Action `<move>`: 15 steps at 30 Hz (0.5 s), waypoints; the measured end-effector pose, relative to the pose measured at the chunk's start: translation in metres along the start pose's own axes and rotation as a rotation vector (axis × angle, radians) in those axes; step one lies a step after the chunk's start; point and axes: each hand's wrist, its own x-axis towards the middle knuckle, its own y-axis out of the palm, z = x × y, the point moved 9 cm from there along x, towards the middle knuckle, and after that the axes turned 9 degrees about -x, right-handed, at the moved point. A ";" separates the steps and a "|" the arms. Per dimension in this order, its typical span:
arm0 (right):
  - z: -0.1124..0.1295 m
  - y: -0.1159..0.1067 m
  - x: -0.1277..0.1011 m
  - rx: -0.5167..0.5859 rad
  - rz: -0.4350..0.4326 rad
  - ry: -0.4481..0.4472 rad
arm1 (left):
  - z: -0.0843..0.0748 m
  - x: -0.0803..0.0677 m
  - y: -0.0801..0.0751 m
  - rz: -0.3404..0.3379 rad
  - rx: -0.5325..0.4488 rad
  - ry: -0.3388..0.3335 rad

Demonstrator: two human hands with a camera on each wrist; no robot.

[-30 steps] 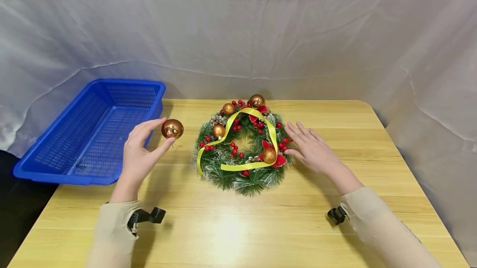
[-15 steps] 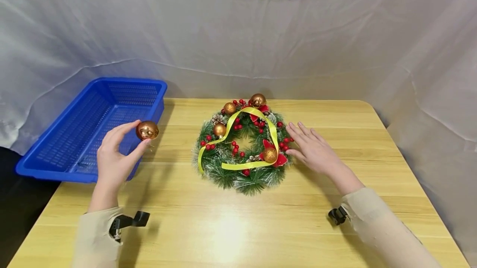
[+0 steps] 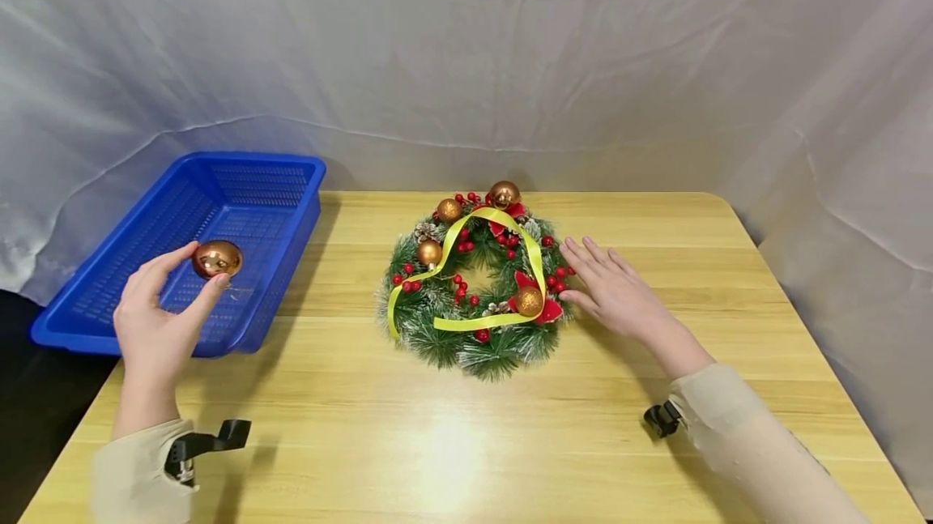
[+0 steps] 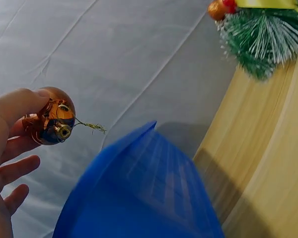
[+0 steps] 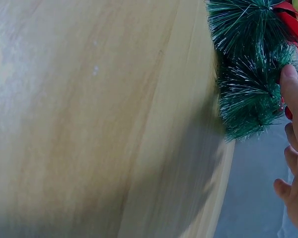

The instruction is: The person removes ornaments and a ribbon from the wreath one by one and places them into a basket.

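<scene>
Between thumb and fingers my left hand [image 3: 159, 321] pinches a shiny copper Christmas bauble [image 3: 217, 259], which overlaps the blue basket [image 3: 284, 265] in the head view. The left wrist view shows the bauble [image 4: 57, 116] with its gold cap and a short gold string [image 4: 92, 126]. A green Christmas wreath [image 3: 496, 355] lies mid-table, dressed with baubles, red berries, red flowers and pine cones. Across it runs a loose yellow ribbon [image 3: 484, 321]. My right hand [image 3: 615, 289] has its fingers extended, fingertips right at the wreath's right edge; its thumb [image 5: 292, 82] overlaps the needles in the right wrist view.
The blue basket with perforated walls stands at the table's left, partly past its edge. The wooden table [image 3: 350, 443] reaches back to a grey cloth [image 3: 510, 70] that hangs behind and at both sides. Each wrist carries a black camera mount [image 3: 211, 445].
My left hand has moved left with the bauble, from beside the basket's right side to over it. My right hand and the wreath have hardly shifted.
</scene>
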 end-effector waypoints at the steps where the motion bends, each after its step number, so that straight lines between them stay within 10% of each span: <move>1: 0.000 0.000 0.000 0.000 -0.002 0.000 | 0.002 0.000 -0.002 -0.005 0.010 -0.007; 15: 0.003 -0.002 0.000 -0.001 0.003 -0.014 | 0.025 -0.004 -0.015 0.016 0.068 -0.083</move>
